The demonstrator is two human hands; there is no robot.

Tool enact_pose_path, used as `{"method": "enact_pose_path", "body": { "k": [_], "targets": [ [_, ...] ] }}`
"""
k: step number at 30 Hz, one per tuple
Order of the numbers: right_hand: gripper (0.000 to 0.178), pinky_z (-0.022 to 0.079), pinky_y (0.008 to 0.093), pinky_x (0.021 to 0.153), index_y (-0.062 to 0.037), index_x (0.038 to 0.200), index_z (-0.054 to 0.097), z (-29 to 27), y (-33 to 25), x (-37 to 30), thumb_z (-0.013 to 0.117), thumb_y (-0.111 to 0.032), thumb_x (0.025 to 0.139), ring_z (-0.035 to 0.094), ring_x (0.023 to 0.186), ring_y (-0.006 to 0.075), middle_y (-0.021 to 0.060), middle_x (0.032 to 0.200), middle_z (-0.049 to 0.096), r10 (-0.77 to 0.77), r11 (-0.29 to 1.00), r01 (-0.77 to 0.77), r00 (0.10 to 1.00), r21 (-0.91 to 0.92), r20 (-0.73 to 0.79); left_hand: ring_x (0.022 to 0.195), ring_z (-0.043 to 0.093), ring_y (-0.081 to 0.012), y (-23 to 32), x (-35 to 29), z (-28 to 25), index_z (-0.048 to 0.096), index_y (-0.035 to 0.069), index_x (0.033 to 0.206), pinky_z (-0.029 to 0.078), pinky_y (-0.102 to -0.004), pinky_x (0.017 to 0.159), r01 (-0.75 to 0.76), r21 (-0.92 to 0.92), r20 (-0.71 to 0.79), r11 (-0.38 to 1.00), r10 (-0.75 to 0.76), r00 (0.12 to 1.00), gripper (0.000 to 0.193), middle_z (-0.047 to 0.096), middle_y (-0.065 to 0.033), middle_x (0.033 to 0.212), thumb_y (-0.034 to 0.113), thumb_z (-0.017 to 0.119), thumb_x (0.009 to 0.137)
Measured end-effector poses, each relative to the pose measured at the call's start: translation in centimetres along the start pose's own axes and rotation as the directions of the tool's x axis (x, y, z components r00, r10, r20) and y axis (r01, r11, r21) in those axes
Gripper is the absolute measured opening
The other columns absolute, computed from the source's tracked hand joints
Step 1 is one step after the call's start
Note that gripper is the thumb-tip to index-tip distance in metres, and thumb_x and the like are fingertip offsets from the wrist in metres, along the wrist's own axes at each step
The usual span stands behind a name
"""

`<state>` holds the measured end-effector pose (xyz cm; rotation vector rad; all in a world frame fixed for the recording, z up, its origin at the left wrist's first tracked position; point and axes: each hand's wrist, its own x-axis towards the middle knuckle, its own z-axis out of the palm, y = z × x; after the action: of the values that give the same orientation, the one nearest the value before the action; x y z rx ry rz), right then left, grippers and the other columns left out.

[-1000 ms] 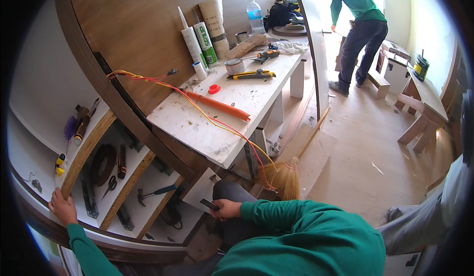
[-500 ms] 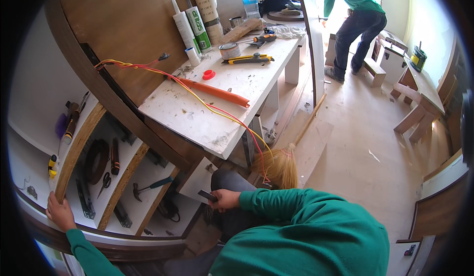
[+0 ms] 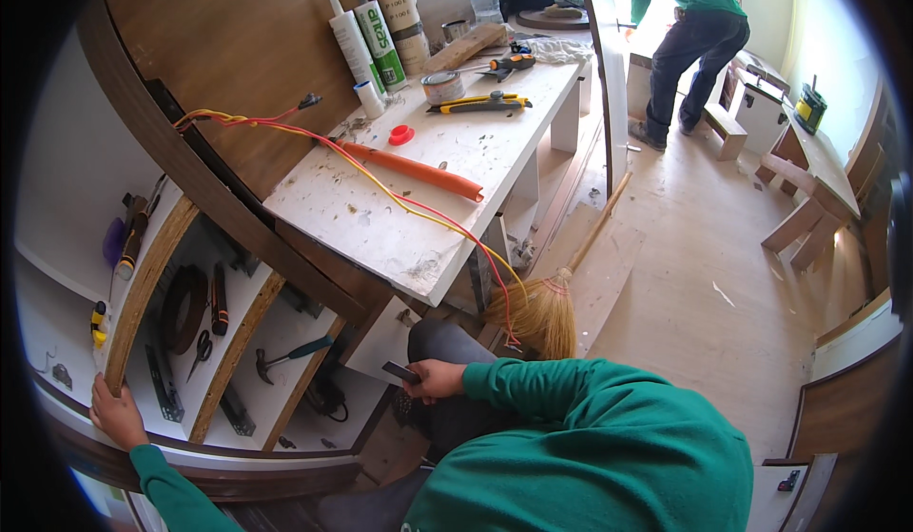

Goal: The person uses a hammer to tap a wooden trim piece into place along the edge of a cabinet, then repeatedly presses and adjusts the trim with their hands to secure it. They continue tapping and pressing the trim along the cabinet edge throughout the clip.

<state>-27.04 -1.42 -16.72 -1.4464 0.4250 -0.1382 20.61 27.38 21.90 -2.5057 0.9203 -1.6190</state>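
Note:
At the lower left, my left hand (image 3: 116, 418) is wrapped round the raw chipboard edge of a white shelf board (image 3: 143, 296). My right hand (image 3: 437, 381), near my knee, grips a small dark flat strip (image 3: 400, 372) whose end sticks out to the left; the rest is hidden in my fingers. Below my left hand's board, the shelves hold a roll of brown edging (image 3: 184, 309), scissors (image 3: 201, 350) and a hammer (image 3: 290, 356) with a blue-green handle. A screwdriver with a yellow and black handle (image 3: 99, 323) lies just above my left hand.
A white bench (image 3: 323, 218) carries sealant tubes (image 3: 357, 49), a yellow utility knife (image 3: 479, 103) and an orange tube (image 3: 414, 171). Red and yellow wires (image 3: 404, 207) hang over its edge. A straw broom (image 3: 547, 309) lies beside it. Another person (image 3: 699, 42) bends over at the back.
The view has shifted slightly. Both my hands keep their grips and places. The person at the back leans a little differently.

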Motion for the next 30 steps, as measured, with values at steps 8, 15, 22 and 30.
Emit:
{"method": "enact_pose_path", "body": {
  "k": [8, 15, 22, 30],
  "targets": [
    [0.02, 0.055, 0.0331, 0.061, -0.0052, 0.106, 0.061, 0.05, 0.15, 0.11, 0.067, -0.02, 0.093, 0.066, 0.065, 0.0156, 0.0046, 0.075, 0.065, 0.01, 1.0, -0.01, 1.0, -0.018, -0.008, 0.125, 0.059, -0.0323, 0.13, -0.11, -0.2, 0.056, 0.011, 0.139, 0.038, -0.0508, 0.112, 0.018, 0.003, 0.023, 1.0, -0.018, 1.0, 0.051, 0.064, -0.0102, 0.132, 0.018, 0.071, 0.091],
    [0.018, 0.055, 0.0329, 0.062, -0.0049, 0.106, 0.06, 0.09, -0.34, -0.26, 0.067, -0.018, 0.094, 0.067, 0.066, 0.0154, 0.0045, 0.077, 0.065, -0.015, 1.0, 0.015, 1.0, -0.013, -0.003, 0.125, 0.059, -0.0324, 0.11, -0.15, 0.06, 0.056, 0.011, 0.139, 0.038, -0.051, 0.112, 0.029, -0.018, 0.009, 0.999, -0.028, 1.0, 0.052, 0.064, -0.0105, 0.133, 0.017, 0.072, 0.09],
    [0.021, 0.058, 0.0327, 0.063, -0.0046, 0.107, 0.06, -0.15, -0.61, -0.21, 0.067, -0.02, 0.096, 0.068, 0.069, 0.0154, 0.0049, 0.083, 0.066, -0.007, 0.999, 0.007, 1.0, -0.036, 0.015, 0.124, 0.06, -0.0322, 0.21, -0.18, 0.03, 0.056, 0.011, 0.139, 0.038, -0.051, 0.112, 0.029, 0.01, 0.001, 1.0, -0.029, 1.0, 0.052, 0.064, -0.0102, 0.133, 0.015, 0.072, 0.089],
    [0.027, 0.058, 0.0336, 0.064, -0.0046, 0.115, 0.061, 0.0, -0.41, -0.22, 0.066, -0.025, 0.098, 0.068, 0.071, 0.0154, 0.0046, 0.085, 0.067, 0.022, 0.999, -0.022, 1.0, -0.05, -0.001, 0.127, 0.059, -0.0314, 0.42, -0.35, 0.57, 0.055, 0.011, 0.138, 0.038, -0.0511, 0.113, 0.061, -0.032, 0.008, 0.998, -0.06, 0.998, 0.051, 0.064, -0.0102, 0.134, 0.013, 0.071, 0.09]
  ]
}}
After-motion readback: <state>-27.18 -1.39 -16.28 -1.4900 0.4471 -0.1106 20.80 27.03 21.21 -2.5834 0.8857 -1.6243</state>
